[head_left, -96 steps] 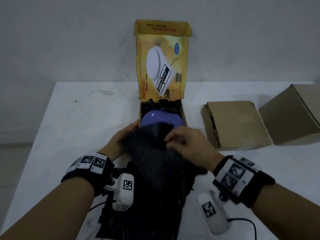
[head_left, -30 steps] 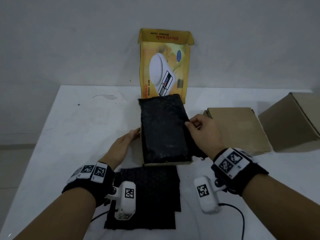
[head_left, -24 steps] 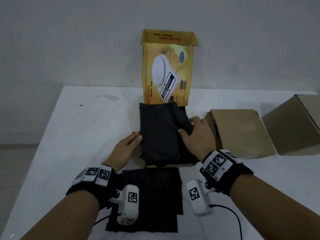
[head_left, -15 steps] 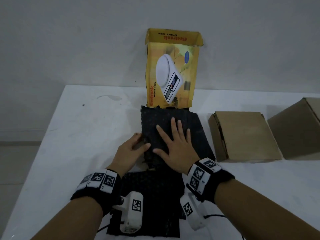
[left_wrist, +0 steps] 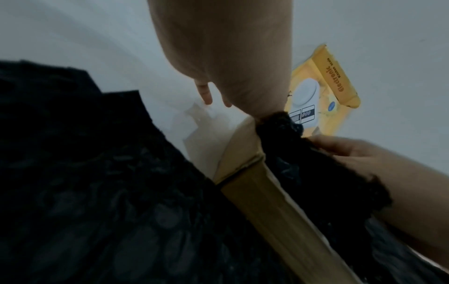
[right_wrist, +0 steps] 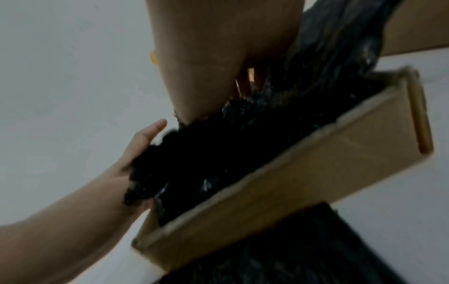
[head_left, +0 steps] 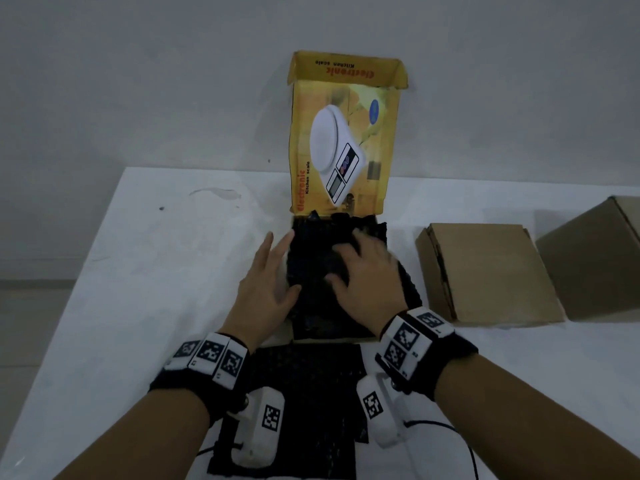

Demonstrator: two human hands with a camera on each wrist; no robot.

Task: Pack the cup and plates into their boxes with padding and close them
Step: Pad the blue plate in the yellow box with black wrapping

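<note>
The black bubble wrap (head_left: 322, 271) is puffing up out of the kitchen scale box (head_left: 343, 336) at the middle of the counter (head_left: 145, 271). If it is springing back up, the tall yellow lid (head_left: 343, 133) at 12 o'clock may not be closing flat. The right hand (head_left: 367, 278), fingers bent, is pressing the wrap right under it. The left hand (head_left: 266, 282), fingers straight, is touching the wrap's 9 o'clock edge.
</note>
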